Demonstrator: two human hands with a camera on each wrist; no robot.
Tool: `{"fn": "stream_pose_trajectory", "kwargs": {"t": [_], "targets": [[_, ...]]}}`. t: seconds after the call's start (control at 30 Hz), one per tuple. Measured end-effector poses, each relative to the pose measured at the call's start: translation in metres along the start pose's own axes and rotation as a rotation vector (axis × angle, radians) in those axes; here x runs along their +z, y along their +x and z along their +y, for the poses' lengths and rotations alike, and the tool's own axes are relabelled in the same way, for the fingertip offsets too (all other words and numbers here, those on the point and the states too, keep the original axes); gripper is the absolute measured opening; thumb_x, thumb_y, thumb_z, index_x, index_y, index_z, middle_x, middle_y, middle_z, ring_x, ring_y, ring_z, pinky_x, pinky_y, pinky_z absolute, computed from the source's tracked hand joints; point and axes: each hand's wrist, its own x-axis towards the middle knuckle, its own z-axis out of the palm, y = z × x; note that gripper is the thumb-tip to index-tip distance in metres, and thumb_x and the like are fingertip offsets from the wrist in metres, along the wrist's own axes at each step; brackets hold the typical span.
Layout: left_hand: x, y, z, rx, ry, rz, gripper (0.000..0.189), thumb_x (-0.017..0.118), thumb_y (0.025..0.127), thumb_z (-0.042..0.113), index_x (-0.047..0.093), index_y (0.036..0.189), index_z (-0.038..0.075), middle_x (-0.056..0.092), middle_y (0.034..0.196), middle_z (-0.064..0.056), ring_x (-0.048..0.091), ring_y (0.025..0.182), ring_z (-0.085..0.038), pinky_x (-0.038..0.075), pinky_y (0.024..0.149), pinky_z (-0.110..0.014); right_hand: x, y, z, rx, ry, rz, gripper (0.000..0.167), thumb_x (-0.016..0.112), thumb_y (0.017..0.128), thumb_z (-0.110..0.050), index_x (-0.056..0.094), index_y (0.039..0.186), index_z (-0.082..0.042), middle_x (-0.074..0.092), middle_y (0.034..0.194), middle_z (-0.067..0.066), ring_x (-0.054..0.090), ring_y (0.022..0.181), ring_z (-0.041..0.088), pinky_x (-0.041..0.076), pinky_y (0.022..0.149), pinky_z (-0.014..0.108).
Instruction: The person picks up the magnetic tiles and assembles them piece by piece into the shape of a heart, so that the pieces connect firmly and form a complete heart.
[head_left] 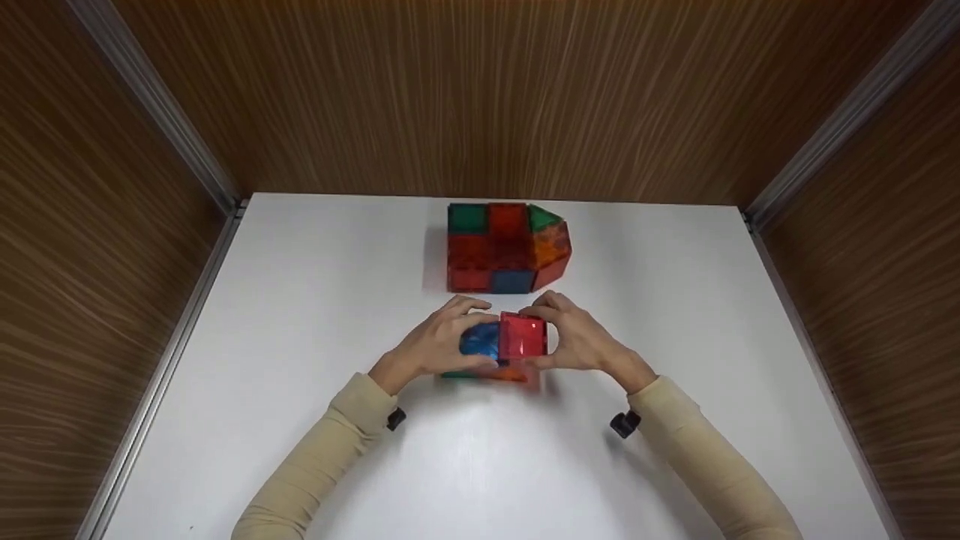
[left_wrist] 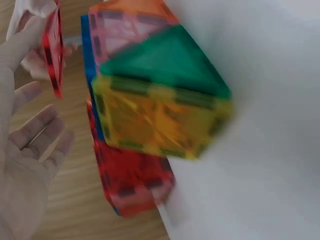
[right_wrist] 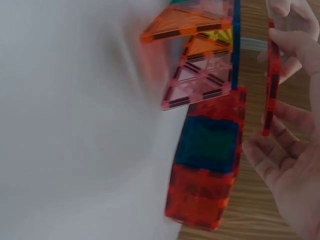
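Note:
A red square magnetic tile (head_left: 523,336) is held by my right hand (head_left: 581,337), thumb and fingers at its opposite edges. Facing it from the left, my left hand (head_left: 439,341) has spread, loosely bent fingers; in the left wrist view its fingers (left_wrist: 42,132) stand apart from the red tile (left_wrist: 54,50). Below the hands is a small tile build topped by a blue tile (head_left: 480,341). Its sides flare out with a green triangle (left_wrist: 170,60), a yellow tile (left_wrist: 160,120), an orange triangle (right_wrist: 187,22) and a pink triangle (right_wrist: 197,82). The red tile is raised above the blue one.
Behind the hands stands a larger tile build (head_left: 491,259) of red, green, blue and orange pieces. Everything sits on a white table (head_left: 337,262), enclosed by wood-grain panels (head_left: 480,97) at the back and both sides.

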Motion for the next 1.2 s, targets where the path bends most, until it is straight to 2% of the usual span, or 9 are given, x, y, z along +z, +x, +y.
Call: {"fn": "stream_pose_trajectory", "kwargs": {"t": [0.2, 0.3, 0.47, 0.6, 0.77, 0.93, 1.1, 1.2], "targets": [[-0.003, -0.021, -0.018, -0.124, -0.023, -0.009, 0.077, 0.091, 0.080, 0.045, 0.063, 0.145, 0.015, 0.056, 0.151, -0.014, 0.052, 0.140, -0.030, 0.051, 0.115, -0.055, 0.012, -0.013, 0.020, 0.077, 0.196, 0.010, 0.074, 0.093, 0.075, -0.043, 0.068, 0.138, -0.013, 0.061, 0.123, 0.006, 0.060, 0.113, 0.022, 0.062, 0.090, 0.054], [0.000, -0.027, -0.026, -0.175, -0.021, -0.029, 0.083, 0.091, 0.080, 0.047, 0.058, 0.149, 0.016, 0.056, 0.152, -0.011, 0.053, 0.140, -0.029, 0.049, 0.117, -0.055, 0.019, -0.016, 0.026, 0.098, 0.230, 0.023, 0.073, 0.092, 0.077, -0.042, 0.068, 0.139, -0.014, 0.061, 0.122, 0.007, 0.062, 0.112, 0.023, 0.061, 0.093, 0.054], [0.006, -0.031, -0.033, -0.237, -0.075, -0.078, 0.089, 0.088, 0.083, 0.050, 0.050, 0.156, 0.017, 0.054, 0.154, -0.008, 0.053, 0.142, -0.029, 0.046, 0.120, -0.055, 0.032, -0.016, 0.034, 0.144, 0.257, 0.007, 0.072, 0.091, 0.078, -0.043, 0.066, 0.141, -0.018, 0.062, 0.126, 0.005, 0.061, 0.117, 0.023, 0.058, 0.099, 0.047], [0.009, -0.031, -0.036, -0.254, -0.101, -0.075, 0.090, 0.089, 0.082, 0.048, 0.049, 0.157, 0.016, 0.057, 0.152, -0.007, 0.055, 0.140, -0.029, 0.046, 0.120, -0.055, 0.041, -0.015, 0.037, 0.160, 0.286, -0.007, 0.073, 0.092, 0.078, -0.041, 0.065, 0.142, -0.018, 0.062, 0.128, 0.005, 0.060, 0.120, 0.023, 0.057, 0.103, 0.047], [0.011, -0.031, -0.039, -0.253, -0.120, -0.070, 0.092, 0.091, 0.081, 0.045, 0.049, 0.156, 0.013, 0.058, 0.151, -0.007, 0.056, 0.140, -0.028, 0.045, 0.121, -0.054, 0.050, -0.017, 0.039, 0.122, 0.271, -0.015, 0.075, 0.092, 0.079, -0.039, 0.062, 0.144, -0.014, 0.063, 0.131, 0.008, 0.062, 0.120, 0.026, 0.057, 0.106, 0.051], [0.008, -0.032, -0.040, -0.256, -0.125, -0.075, 0.096, 0.090, 0.081, 0.049, 0.047, 0.158, 0.011, 0.058, 0.151, -0.008, 0.056, 0.140, -0.029, 0.046, 0.121, -0.054, 0.053, -0.014, 0.038, 0.089, 0.261, -0.012, 0.077, 0.091, 0.080, -0.038, 0.060, 0.146, -0.011, 0.064, 0.133, 0.010, 0.064, 0.121, 0.029, 0.056, 0.106, 0.051], [0.004, -0.034, -0.039, -0.299, -0.154, -0.088, 0.093, 0.090, 0.081, 0.050, 0.048, 0.156, 0.014, 0.059, 0.150, -0.008, 0.057, 0.138, -0.029, 0.047, 0.119, -0.055, 0.053, -0.013, 0.036, 0.117, 0.261, -0.021, 0.078, 0.092, 0.080, -0.038, 0.060, 0.147, -0.014, 0.063, 0.134, 0.007, 0.063, 0.122, 0.025, 0.056, 0.108, 0.049], [0.003, -0.034, -0.038, -0.293, -0.185, -0.075, 0.089, 0.092, 0.080, 0.047, 0.052, 0.152, 0.013, 0.062, 0.145, -0.009, 0.059, 0.132, -0.030, 0.050, 0.116, -0.054, 0.053, -0.014, 0.034, 0.142, 0.271, -0.026, 0.079, 0.091, 0.080, -0.042, 0.060, 0.148, -0.015, 0.063, 0.135, 0.008, 0.061, 0.125, 0.025, 0.054, 0.111, 0.050]]}}
